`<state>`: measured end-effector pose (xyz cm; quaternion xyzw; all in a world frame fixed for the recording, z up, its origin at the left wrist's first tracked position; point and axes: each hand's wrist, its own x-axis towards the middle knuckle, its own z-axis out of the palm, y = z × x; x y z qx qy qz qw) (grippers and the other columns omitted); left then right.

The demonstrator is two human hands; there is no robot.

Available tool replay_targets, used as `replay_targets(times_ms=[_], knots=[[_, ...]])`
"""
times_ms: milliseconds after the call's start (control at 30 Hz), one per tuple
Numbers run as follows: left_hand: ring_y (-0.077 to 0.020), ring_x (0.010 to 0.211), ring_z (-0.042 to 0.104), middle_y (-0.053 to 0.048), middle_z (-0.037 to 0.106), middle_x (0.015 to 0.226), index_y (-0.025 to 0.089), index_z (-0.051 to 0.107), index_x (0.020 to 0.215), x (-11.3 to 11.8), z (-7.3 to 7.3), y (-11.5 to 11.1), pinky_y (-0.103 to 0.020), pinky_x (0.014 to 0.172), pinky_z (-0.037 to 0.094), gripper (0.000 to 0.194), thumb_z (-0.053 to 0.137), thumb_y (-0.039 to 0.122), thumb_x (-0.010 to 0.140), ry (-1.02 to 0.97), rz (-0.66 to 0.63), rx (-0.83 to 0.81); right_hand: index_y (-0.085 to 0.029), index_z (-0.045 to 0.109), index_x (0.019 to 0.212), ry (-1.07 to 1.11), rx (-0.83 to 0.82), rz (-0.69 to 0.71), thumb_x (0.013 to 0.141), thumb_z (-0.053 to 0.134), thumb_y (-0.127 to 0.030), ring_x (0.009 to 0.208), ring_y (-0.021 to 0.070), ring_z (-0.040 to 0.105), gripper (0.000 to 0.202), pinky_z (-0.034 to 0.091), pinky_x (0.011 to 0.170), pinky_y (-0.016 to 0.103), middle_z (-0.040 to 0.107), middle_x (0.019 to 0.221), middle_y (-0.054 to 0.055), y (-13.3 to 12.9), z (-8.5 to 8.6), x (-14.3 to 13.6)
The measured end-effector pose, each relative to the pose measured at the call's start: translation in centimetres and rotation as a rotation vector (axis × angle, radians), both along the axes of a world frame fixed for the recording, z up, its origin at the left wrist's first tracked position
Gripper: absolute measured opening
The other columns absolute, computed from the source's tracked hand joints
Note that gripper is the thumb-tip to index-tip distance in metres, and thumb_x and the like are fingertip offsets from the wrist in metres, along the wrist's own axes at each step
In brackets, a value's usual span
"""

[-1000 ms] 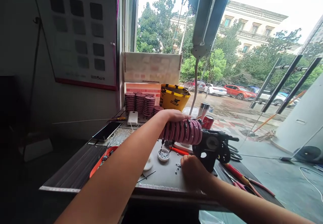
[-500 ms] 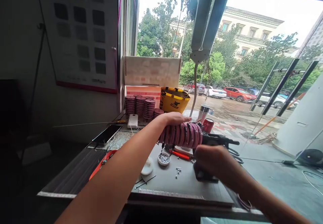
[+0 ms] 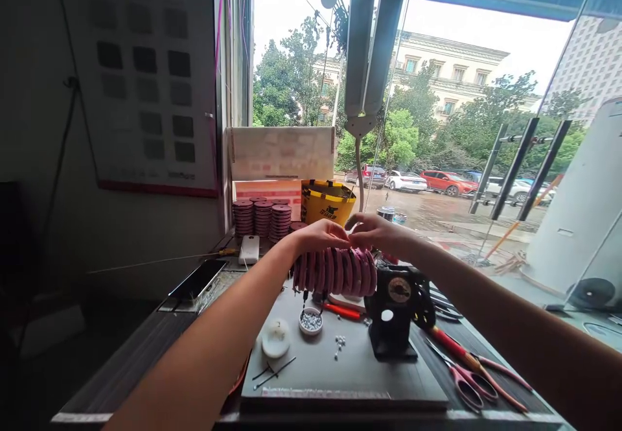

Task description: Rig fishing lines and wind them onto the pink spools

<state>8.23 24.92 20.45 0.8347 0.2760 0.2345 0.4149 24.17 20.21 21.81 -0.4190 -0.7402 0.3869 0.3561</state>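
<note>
A row of pink-purple ribbed rings sits crosswise on a black stand with a round dial. My left hand rests above the rings, its fingers bent and closed toward their top. Coming in from the right, my right hand meets it there, fingertips pinched close to the left ones. Whatever lies between the fingers is too small or hidden to make out. Beneath the rings stands a small white dish of silvery beads, and a few loose beads lie beside it.
A round white lid-like piece and thin dark sticks lie at the front left. Scissors and red-handled pliers lie right. Stacked purple discs, a yellow bag and a phone are further back.
My right hand has left the stand's side, where it was a fist, and risen to the top of the rings beside my left hand. The view has shifted, uncovering the dial and scissors.
</note>
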Motion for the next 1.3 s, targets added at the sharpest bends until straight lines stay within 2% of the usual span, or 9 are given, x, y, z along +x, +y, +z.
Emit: replay_targets(times_ms=[267, 400, 567, 767, 933, 1033, 1133, 1300], knots=[[-0.0097, 0.06, 0.055, 0.002, 0.061, 0.064, 0.011, 0.06, 0.072, 0.0, -0.4, 0.7, -0.029, 0.068, 0.042, 0.012, 0.066, 0.018, 0.064, -0.084, -0.005, -0.027, -0.015, 0.045, 0.074, -0.02, -0.05, 0.001, 0.06, 0.057, -0.02, 0.042, 0.0066, 0.046, 0.019, 0.034, 0.043, 0.02, 0.052, 0.048, -0.005, 0.6, 0.1, -0.1], [-0.009, 0.058, 0.053, 0.004, 0.059, 0.06, 0.011, 0.061, 0.068, -0.2, -0.3, 0.5, -0.029, 0.069, 0.041, 0.01, 0.066, 0.017, 0.063, -0.11, 0.006, -0.024, -0.015, 0.049, 0.074, 0.0, 0.028, -0.017, 0.06, 0.058, -0.024, 0.044, 0.0065, 0.044, 0.019, 0.034, 0.045, 0.02, 0.05, 0.049, -0.006, 0.8, -0.3, -0.1], [-0.0084, 0.06, 0.053, 0.004, 0.059, 0.062, 0.011, 0.061, 0.068, -0.3, -0.3, 0.4, -0.029, 0.072, 0.041, 0.012, 0.067, 0.017, 0.061, -0.169, 0.013, -0.057, -0.013, 0.059, 0.07, -0.001, 0.184, -0.027, 0.065, 0.058, -0.034, 0.052, 0.0083, 0.046, 0.021, 0.036, 0.053, 0.023, 0.055, 0.057, -0.002, 0.3, -0.6, 0.5], [-0.008, 0.059, 0.051, 0.003, 0.057, 0.06, 0.011, 0.06, 0.063, -0.5, -0.1, 0.0, -0.027, 0.069, 0.039, 0.025, 0.072, 0.031, 0.053, -0.175, 0.039, -0.076, -0.014, 0.064, 0.068, -0.006, 0.342, -0.052, 0.063, 0.063, -0.033, 0.062, 0.0128, 0.051, 0.02, 0.039, 0.065, 0.028, 0.062, 0.067, 0.002, 0.0, -1.5, 0.6], [-0.0086, 0.061, 0.05, 0.003, 0.056, 0.062, 0.012, 0.059, 0.065, -0.5, 0.1, -0.1, -0.025, 0.069, 0.038, 0.035, 0.07, 0.041, 0.05, -0.12, 0.055, -0.033, -0.014, 0.062, 0.07, 0.014, 0.411, -0.067, 0.066, 0.06, -0.036, 0.061, 0.0132, 0.05, 0.023, 0.039, 0.063, 0.027, 0.06, 0.064, 0.001, 0.3, -1.9, 0.4], [-0.0097, 0.068, 0.051, 0.001, 0.057, 0.07, 0.012, 0.059, 0.075, -0.2, -0.1, 0.1, -0.024, 0.071, 0.038, 0.037, 0.066, 0.043, 0.057, -0.033, 0.055, 0.018, -0.014, 0.06, 0.071, 0.035, 0.425, -0.094, 0.068, 0.058, -0.04, 0.061, 0.0128, 0.049, 0.026, 0.039, 0.061, 0.026, 0.058, 0.064, 0.001, -0.7, -1.8, 0.7], [-0.0135, 0.074, 0.052, -0.001, 0.058, 0.077, 0.013, 0.059, 0.084, 0.2, -0.4, 0.3, -0.027, 0.073, 0.039, 0.043, 0.064, 0.046, 0.058, 0.113, 0.065, 0.075, -0.015, 0.059, 0.072, -0.023, 0.423, -0.096, 0.072, 0.056, -0.037, 0.062, 0.0127, 0.049, 0.022, 0.039, 0.061, 0.025, 0.057, 0.065, 0.001, -3.1, -2.2, 1.0], [-0.0178, 0.079, 0.049, -0.001, 0.056, 0.077, 0.014, 0.061, 0.082, 0.6, -0.1, 0.5, -0.03, 0.075, 0.036, 0.047, 0.059, 0.055, 0.06, 0.324, 0.089, 0.165, -0.017, 0.058, 0.072, -0.215, 0.455, -0.076, 0.077, 0.054, -0.026, 0.064, 0.0122, 0.049, 0.011, 0.04, 0.06, 0.024, 0.053, 0.07, 0.0, -6.6, -5.0, 0.5]])
